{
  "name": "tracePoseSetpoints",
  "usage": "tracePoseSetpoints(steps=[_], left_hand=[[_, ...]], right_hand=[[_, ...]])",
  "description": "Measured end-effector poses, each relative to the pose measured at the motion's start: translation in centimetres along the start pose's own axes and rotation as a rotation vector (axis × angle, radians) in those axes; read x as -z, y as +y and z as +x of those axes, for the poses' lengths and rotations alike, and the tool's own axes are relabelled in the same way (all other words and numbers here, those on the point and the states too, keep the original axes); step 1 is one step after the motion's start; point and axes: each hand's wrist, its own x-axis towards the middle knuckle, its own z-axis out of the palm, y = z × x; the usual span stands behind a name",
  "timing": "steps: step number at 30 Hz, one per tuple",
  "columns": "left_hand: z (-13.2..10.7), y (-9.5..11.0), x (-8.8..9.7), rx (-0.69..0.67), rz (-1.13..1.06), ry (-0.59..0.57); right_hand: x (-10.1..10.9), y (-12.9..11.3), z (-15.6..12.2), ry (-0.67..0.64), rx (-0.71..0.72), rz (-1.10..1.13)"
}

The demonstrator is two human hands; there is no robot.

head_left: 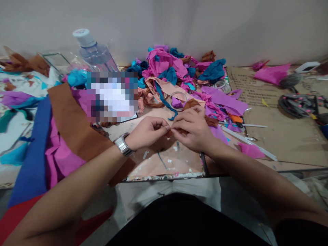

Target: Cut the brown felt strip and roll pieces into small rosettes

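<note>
My left hand (pixel 151 131), with a silver watch on its wrist, pinches thumb against forefinger just above the table. Its fingertips meet those of my right hand (pixel 191 130), which is also closed in a pinch. Bits of brown crepe paper (pixel 182 131) show between and under the fingers; most of the piece is hidden by the hands. Right behind them lie a clear tape roll (pixel 178 100) and a twisted teal paper strip (pixel 164 97). A phone (pixel 129 118), its screen blurred out, rests beyond my left hand.
Crumpled pink, teal and purple paper (pixel 169 65) is heaped against the wall. A clear bottle (pixel 96 54) with a white cap stands behind the phone. Brown and blue sheets (pixel 69 116) hang over the front edge at left. White sticks (pixel 252 143) and cardboard (pixel 269 133) lie at right.
</note>
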Motion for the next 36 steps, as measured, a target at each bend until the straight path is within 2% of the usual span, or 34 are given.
tracePoseSetpoints(steps=[8, 15, 24, 31, 36], left_hand=[[-0.17, -0.04, -0.35, -0.066, 0.08, 0.032], [-0.53, -0.07, -0.26, -0.145, 0.24, 0.056], [-0.91, -0.2, -0.55, -0.342, 0.587, 0.212], [-0.84, -0.49, -0.77, -0.466, 0.632, 0.238], [-0.88, -0.3, -0.84, -0.472, 0.611, 0.255]], right_hand=[[-0.23, -0.11, 0.09, -0.071, -0.096, 0.093], [-0.22, -0.14, 0.14, -0.109, -0.119, 0.086], [-0.23, -0.05, 0.23, -0.089, -0.128, 0.097], [0.0, -0.37, 0.55, -0.112, -0.152, 0.168], [0.0, -0.35, 0.55, -0.089, -0.15, 0.171]])
